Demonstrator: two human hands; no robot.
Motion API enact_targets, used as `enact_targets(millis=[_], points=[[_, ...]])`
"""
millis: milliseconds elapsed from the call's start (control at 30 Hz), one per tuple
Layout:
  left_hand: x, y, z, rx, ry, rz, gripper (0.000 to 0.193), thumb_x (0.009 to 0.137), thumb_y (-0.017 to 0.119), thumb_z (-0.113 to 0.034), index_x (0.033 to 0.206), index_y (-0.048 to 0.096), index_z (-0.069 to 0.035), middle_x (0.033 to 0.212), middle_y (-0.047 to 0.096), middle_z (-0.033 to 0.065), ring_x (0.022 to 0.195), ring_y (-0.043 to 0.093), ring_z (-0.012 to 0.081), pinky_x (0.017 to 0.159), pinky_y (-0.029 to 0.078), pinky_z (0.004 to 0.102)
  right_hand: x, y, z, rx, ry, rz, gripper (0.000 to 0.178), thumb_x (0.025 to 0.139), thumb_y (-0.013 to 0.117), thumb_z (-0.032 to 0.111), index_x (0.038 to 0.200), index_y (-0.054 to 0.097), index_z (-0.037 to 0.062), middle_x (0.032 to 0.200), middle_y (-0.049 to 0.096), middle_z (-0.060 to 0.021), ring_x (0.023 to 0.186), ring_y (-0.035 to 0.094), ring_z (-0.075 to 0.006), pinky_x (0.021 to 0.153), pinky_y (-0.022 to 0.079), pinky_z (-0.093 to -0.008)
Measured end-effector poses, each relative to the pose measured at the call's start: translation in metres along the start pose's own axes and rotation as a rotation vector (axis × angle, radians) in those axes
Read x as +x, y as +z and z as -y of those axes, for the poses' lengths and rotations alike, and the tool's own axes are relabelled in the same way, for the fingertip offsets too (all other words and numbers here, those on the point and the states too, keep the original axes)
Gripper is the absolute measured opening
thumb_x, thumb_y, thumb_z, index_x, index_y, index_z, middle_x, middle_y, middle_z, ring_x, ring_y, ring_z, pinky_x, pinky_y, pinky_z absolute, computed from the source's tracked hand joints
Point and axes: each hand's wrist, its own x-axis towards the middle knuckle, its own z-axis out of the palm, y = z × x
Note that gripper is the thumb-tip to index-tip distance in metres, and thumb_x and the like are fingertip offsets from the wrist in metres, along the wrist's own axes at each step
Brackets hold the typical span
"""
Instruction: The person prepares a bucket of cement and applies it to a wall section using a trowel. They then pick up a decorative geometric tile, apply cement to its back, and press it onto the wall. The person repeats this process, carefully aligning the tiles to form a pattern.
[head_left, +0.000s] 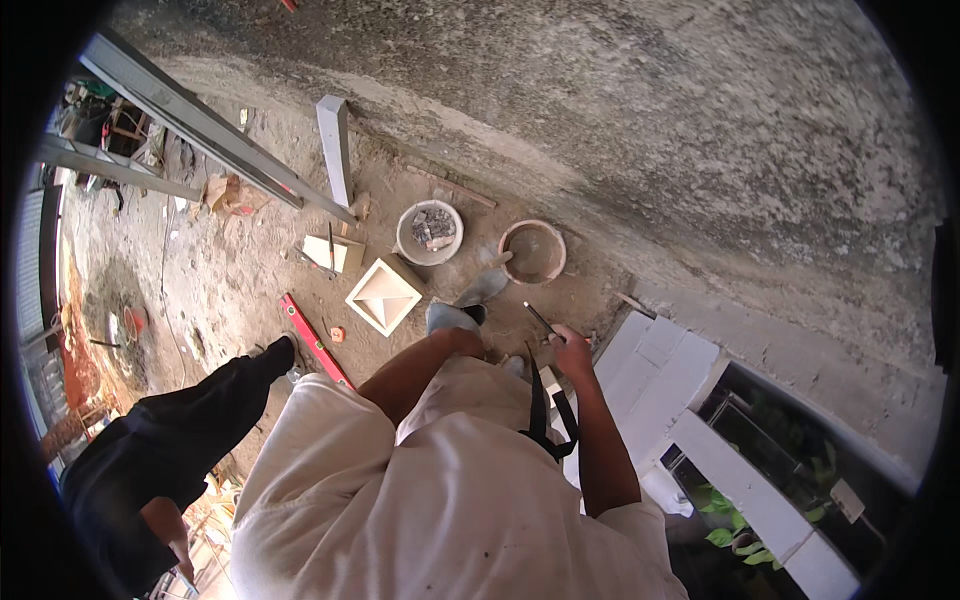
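Stick [541,317] gripped in the right hand's [570,352] fingers, near the right bowl [533,251]; left hand's [464,343] fingers, can't tell; what's done or left, unclear.

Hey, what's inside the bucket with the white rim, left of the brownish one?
The white-rimmed bucket holds a pile of grey, rubble-like chunks. The pile covers the bottom beneath it, so anything lying under those pieces can't be seen.
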Motion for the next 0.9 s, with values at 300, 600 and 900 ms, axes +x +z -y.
enact_targets(millis=[300, 600, 900], points=[[0.038, 0.098, -0.045, -0.708, -0.69, -0.204, 0.085, 0.085, 0.064, -0.05, 0.157, 0.022, -0.032, 0.165, 0.013, 0.0121, 0.137, 0.046, 0.0386, 0.111, 0.033, 0.0657, 0.194, 0.074, -0.028, -0.317, 0.155, 0.498, 0.028, 0.095, 0.059, 0.022, 0.114, 0.069, 0.0028, 0.073, 0.071, -0.0122, 0.07, 0.07, -0.0208, 0.069, 0.053, -0.038], [0.031, 0.053, -0.052, -1.049, -0.968, -0.108, 0.103, 0.081, 0.068, -0.049, 0.161, 0.005, -0.04, 0.166, -0.008, 0.0254, 0.138, 0.036, 0.0576, 0.102, 0.048, 0.0568, 0.294, 0.25, -0.018, -0.204, 0.064, 0.572, 0.047, 0.099, 0.057, 0.033, 0.131, 0.058, -0.0008, 0.104, 0.071, -0.0221, 0.096, 0.069, -0.0358, 0.089, 0.052, -0.0422], [0.017, 0.055, -0.036, -0.867, -0.874, -0.388, 0.085, 0.085, 0.06, -0.029, 0.161, 0.022, -0.037, 0.169, 0.003, 0.0183, 0.13, 0.048, 0.0551, 0.096, 0.051, 0.0593, 0.189, 0.12, -0.019, -0.479, 0.121, 0.958, 0.053, 0.097, 0.06, 0.035, 0.137, 0.055, 0.0016, 0.136, 0.061, -0.022, 0.124, 0.059, -0.0369, 0.104, 0.046, -0.0435]])
